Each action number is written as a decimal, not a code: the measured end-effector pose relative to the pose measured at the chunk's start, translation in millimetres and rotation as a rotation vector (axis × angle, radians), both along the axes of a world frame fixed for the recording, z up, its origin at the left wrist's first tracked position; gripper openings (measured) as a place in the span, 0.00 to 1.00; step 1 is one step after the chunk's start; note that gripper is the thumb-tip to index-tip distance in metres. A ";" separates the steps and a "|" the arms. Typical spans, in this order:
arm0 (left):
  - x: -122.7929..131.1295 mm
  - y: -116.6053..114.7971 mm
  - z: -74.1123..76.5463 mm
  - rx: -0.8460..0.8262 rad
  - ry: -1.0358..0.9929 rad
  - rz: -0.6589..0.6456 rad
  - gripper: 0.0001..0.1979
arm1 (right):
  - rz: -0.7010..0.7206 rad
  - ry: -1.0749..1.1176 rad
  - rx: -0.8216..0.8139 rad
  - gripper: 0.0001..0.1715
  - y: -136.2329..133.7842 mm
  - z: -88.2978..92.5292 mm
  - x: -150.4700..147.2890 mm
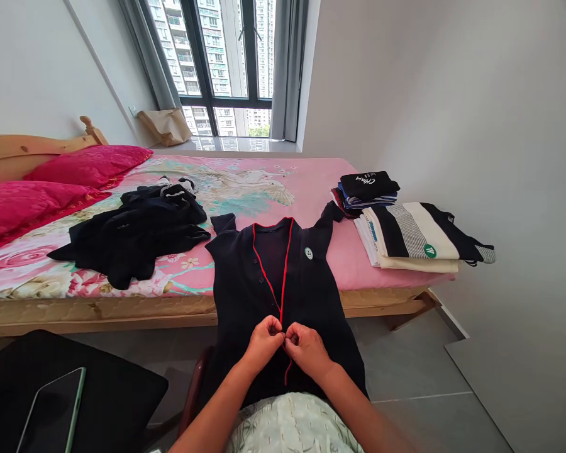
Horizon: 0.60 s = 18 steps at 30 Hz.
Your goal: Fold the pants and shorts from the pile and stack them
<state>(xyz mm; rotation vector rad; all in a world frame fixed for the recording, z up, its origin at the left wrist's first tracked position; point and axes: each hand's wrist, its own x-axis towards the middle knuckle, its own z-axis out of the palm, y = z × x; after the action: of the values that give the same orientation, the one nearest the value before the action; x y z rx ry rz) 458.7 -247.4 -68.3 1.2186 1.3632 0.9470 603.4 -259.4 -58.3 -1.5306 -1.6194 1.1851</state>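
Note:
A black cardigan (316,289) with red-edged front openings and a round white badge lies from the bed's edge down toward my lap. Its upper part rests on the bed, sleeves turned outward. My left hand (266,340) pinches the front edge where the red trim meets. Close against it, my right hand (306,347) pinches the same front edge from the other side. Several dark buttons show along the opening above my hands. Whatever lies right between my fingertips is too small to make out.
A heap of dark clothes (136,226) lies on the flowered bed sheet (245,189). Folded clothes stand at the right: a small stack (370,185) and a cream-and-black striped garment (415,233). Pink pillows (66,211) lie left. A phone (51,412) rests on a black seat (122,377).

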 end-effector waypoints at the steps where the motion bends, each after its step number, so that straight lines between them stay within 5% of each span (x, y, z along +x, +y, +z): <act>1: 0.3 0.5 -1.2 -0.009 -0.004 0.016 0.05 | -0.009 0.009 -0.022 0.03 0.4 -1.0 -1.0; 11: -7.7 -8.2 11.3 0.136 0.087 -0.105 0.07 | 0.059 0.107 -0.408 0.08 10.1 -6.3 0.3; 18: -12.5 -9.6 8.7 0.203 0.232 -0.159 0.04 | 0.023 -0.192 -0.178 0.16 31.4 15.0 1.3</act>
<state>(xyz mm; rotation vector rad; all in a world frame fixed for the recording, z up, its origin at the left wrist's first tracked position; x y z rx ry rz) 446.1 -257.0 -59.6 1.6079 1.3488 0.8674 604.6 -228.1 -43.3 -1.7894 -1.6953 1.2558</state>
